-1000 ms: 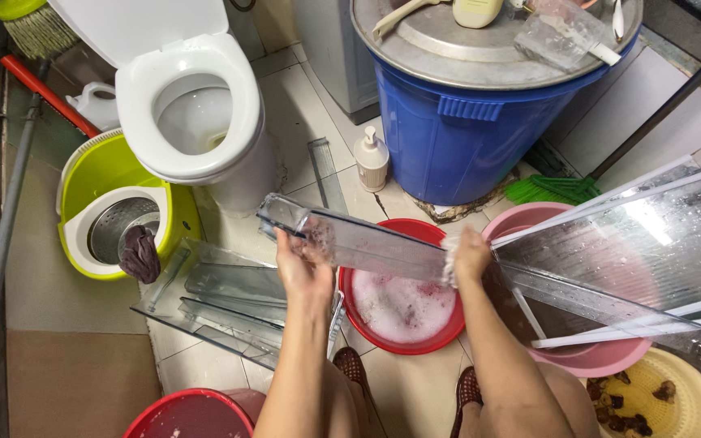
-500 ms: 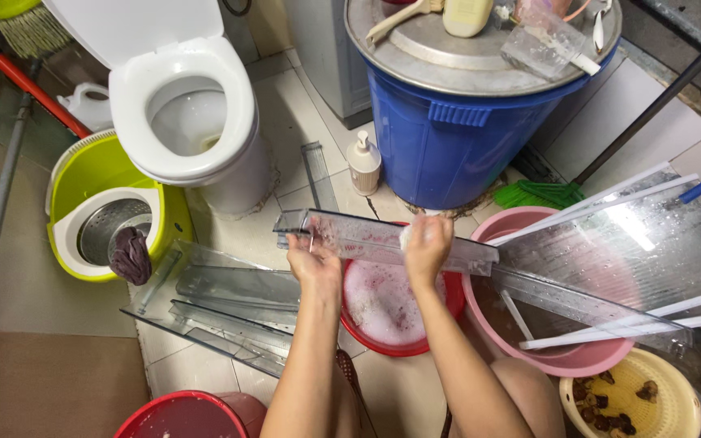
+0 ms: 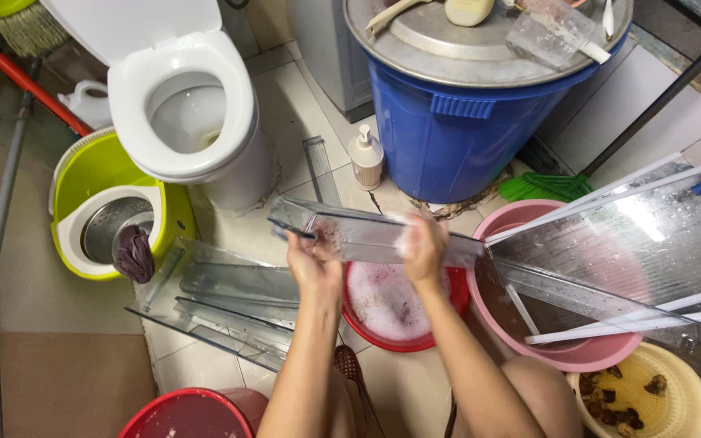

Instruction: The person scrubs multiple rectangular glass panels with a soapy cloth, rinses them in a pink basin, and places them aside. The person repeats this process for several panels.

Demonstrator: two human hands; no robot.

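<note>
Scrubbing the clear tray (image 3: 367,235) over the red basin (image 3: 403,304)
Left hand (image 3: 314,264) is gripping it; right hand (image 3: 423,247), closed on it, has slid left.

A cream pump bottle (image 3: 366,156) is seen upright on the tiled floor just beside the blue barrel (image 3: 464,138), while a white plastic jug (image 3: 84,103) is partly hidden behind the toilet (image 3: 184,105); no labels, signs or screens are shown.
</note>
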